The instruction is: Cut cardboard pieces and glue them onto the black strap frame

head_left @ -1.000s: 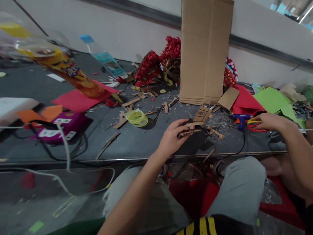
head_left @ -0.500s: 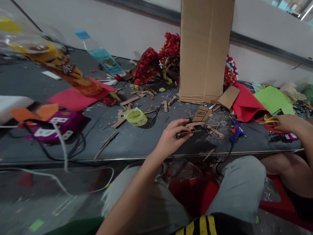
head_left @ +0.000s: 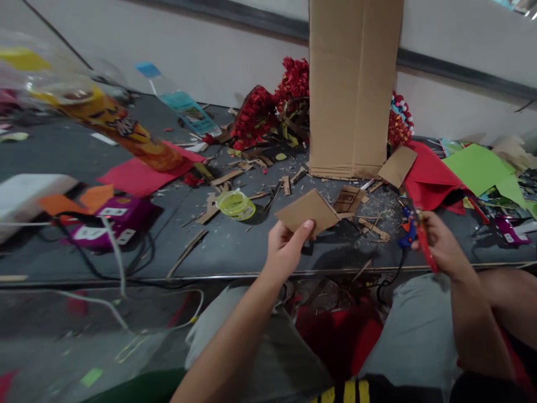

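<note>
My left hand (head_left: 287, 246) pinches a flat brown cardboard piece (head_left: 308, 212), thumb on top, just above the front of the table. Right behind it lies another cardboard piece with dark printing (head_left: 349, 200). In my right hand (head_left: 442, 246) are red-handled scissors (head_left: 425, 243), blurred, with the dark blades pointing up and away. The fingers are closed around the handles. A blue glue gun (head_left: 406, 232) rests on the table just left of that hand, partly hidden behind it.
A tall cardboard box (head_left: 354, 89) stands at the back. Cardboard scraps, a yellow-green tub (head_left: 235, 205) and a purple power strip (head_left: 121, 221) lie on the dark table (head_left: 235, 252). A snack-wrapped bottle (head_left: 126, 129) stands at left; red paper (head_left: 432, 179) lies at right.
My right hand has come left with the scissors, from the table's right side to beside the glue gun. My left hand has turned the cardboard so its flat face shows.
</note>
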`<move>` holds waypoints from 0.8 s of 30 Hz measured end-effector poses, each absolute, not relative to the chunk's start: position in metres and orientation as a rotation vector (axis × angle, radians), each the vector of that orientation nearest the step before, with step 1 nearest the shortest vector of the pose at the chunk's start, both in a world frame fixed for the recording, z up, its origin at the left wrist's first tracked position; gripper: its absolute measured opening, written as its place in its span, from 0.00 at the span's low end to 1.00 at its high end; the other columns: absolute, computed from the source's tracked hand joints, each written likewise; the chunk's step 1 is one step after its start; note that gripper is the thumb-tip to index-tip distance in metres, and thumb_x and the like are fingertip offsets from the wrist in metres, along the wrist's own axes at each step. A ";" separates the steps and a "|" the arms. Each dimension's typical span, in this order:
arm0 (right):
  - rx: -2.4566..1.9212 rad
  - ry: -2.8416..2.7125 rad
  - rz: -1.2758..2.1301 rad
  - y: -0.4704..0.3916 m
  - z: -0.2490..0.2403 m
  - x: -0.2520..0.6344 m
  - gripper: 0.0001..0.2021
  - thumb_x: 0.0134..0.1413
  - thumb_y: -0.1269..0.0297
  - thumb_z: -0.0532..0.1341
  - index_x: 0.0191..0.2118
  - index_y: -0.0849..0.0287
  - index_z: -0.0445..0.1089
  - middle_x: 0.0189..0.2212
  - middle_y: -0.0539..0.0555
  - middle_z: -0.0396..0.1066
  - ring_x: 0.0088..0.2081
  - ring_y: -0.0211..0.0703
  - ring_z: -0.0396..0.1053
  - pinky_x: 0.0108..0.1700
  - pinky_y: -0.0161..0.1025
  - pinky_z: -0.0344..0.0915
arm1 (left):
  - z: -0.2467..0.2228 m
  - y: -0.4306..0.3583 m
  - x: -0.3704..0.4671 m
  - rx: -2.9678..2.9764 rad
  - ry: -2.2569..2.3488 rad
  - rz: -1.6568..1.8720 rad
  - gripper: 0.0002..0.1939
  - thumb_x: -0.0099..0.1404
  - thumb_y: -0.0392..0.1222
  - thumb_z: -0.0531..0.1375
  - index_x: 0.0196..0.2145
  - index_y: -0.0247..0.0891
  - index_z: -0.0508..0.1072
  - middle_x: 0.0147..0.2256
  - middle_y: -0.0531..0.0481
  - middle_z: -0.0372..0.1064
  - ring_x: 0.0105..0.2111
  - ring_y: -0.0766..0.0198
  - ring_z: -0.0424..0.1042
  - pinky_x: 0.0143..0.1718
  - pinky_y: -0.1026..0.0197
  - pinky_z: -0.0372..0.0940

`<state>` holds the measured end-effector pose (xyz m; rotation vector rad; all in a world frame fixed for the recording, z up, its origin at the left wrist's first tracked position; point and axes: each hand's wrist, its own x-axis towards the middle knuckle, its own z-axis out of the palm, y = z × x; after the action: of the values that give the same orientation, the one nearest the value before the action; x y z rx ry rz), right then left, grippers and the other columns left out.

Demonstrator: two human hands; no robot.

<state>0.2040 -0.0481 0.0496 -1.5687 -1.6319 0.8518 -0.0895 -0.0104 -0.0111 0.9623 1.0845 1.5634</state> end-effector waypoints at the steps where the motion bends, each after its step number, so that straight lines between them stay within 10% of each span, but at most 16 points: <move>1: -1.543 -1.677 0.958 -0.048 0.047 0.185 0.23 0.40 0.63 0.64 0.46 0.55 0.61 0.32 0.49 0.66 0.28 0.39 0.67 0.28 0.35 0.67 | -0.010 -0.010 -0.087 0.940 1.066 1.562 0.20 0.44 0.55 0.69 0.29 0.37 0.74 0.25 0.54 0.73 0.21 0.69 0.68 0.20 0.69 0.64; 7: -1.639 -1.928 0.927 -0.062 0.040 0.129 0.27 0.36 0.70 0.60 0.48 0.58 0.60 0.43 0.58 0.69 0.44 0.50 0.69 0.44 0.45 0.68 | -0.004 -0.017 -0.081 0.901 1.068 1.688 0.20 0.44 0.52 0.71 0.29 0.36 0.75 0.28 0.51 0.76 0.26 0.68 0.73 0.30 0.66 0.70; 14: -1.639 -1.914 1.270 -0.070 0.034 0.133 0.18 0.43 0.73 0.53 0.43 0.55 0.56 0.22 0.46 0.67 0.30 0.43 0.70 0.36 0.38 0.65 | 0.009 -0.026 -0.076 1.036 1.124 1.715 0.21 0.43 0.56 0.70 0.24 0.35 0.74 0.23 0.51 0.74 0.21 0.68 0.70 0.24 0.67 0.68; 24: -1.617 -1.935 1.344 -0.068 0.033 0.135 0.20 0.45 0.72 0.53 0.47 0.58 0.57 0.28 0.50 0.73 0.34 0.42 0.69 0.39 0.37 0.61 | 0.016 -0.028 -0.072 1.224 1.230 1.653 0.18 0.45 0.53 0.69 0.21 0.34 0.73 0.18 0.51 0.71 0.18 0.69 0.67 0.19 0.69 0.64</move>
<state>0.1345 -0.0684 0.0335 -1.6172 -1.9348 1.3439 -0.0720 -0.0278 0.0158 1.2244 1.2300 1.6531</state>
